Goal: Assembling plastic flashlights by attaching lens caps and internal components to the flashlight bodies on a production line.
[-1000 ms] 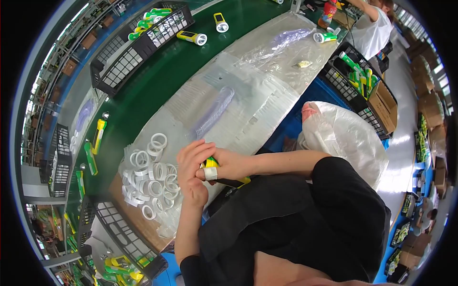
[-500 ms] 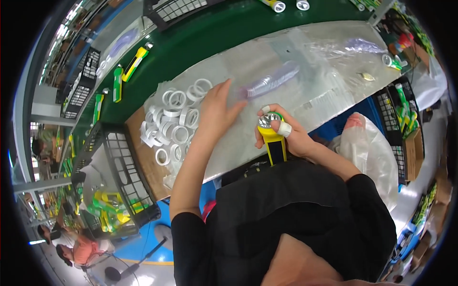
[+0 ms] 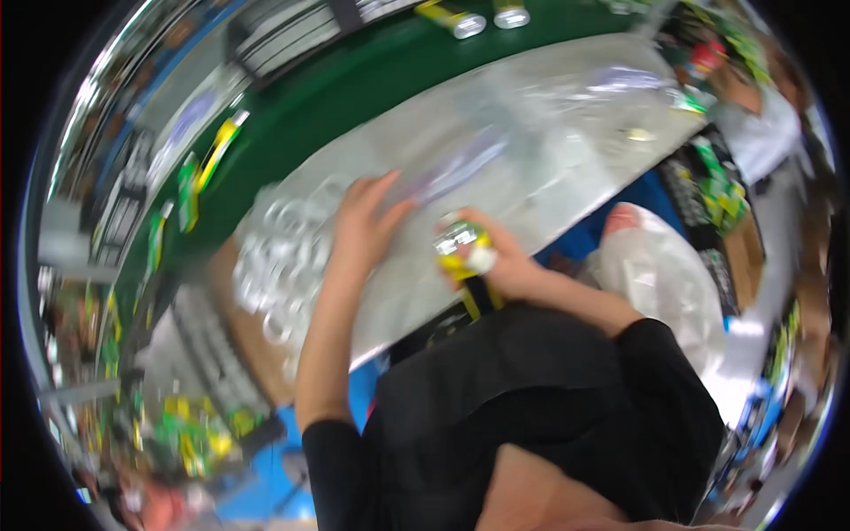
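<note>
Fingers wrapped round it, my right hand (image 3: 506,258) holds a yellow flashlight (image 3: 478,294) close to my body, its silvery lens end tilted up. White wraps cover some of those fingertips. My left hand (image 3: 361,228) is over the sheeted bench, thumb and fingers spread, with nothing seen in it. Beside it on the left lies a heap of white plastic rings (image 3: 285,232). A clear purplish plastic sleeve (image 3: 462,168) lies beyond my hands. Blur hides the finer detail.
A black crate (image 3: 217,350) with yellow and green flashlights stands at the left. Across the green conveyor belt (image 3: 305,128) lie more flashlights (image 3: 220,152). On the right are a stuffed white bag (image 3: 660,288) and another crate of green flashlights (image 3: 722,195).
The whole view has swung and blurred, so the bench appears shifted left. My right hand keeps hold of the flashlight; my left hand stays spread near the rings.
</note>
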Available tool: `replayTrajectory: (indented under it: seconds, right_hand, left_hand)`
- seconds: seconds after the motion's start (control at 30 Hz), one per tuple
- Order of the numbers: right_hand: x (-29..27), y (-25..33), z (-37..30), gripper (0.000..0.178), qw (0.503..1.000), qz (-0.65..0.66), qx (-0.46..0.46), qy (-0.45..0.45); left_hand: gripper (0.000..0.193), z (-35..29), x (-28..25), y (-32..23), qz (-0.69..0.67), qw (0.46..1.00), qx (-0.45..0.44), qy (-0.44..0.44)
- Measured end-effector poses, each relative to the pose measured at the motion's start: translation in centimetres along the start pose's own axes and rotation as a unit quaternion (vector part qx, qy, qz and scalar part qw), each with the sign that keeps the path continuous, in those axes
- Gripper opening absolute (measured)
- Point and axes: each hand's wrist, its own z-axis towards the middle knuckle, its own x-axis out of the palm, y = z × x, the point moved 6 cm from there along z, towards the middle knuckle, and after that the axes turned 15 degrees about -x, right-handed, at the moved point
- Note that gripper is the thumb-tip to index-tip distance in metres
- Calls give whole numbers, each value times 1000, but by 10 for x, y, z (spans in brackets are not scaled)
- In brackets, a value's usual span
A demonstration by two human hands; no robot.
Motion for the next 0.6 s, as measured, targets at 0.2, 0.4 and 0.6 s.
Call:
replayTrajectory:
  seconds: [0.2,0.4,0.6]
  right_hand:
    - [12,10,7,30,999,1,-3,51]
    - [23,11,6,36,994,-8,22,106]
    - [29,-3,6,34,992,26,32,118]
  left_hand:
    - [41,-58,-15,-62,-104,990,78,55]
    - [36,-76,-13,-61,-64,989,130,16]
    - [37,-78,-10,-64,-121,979,163,21]
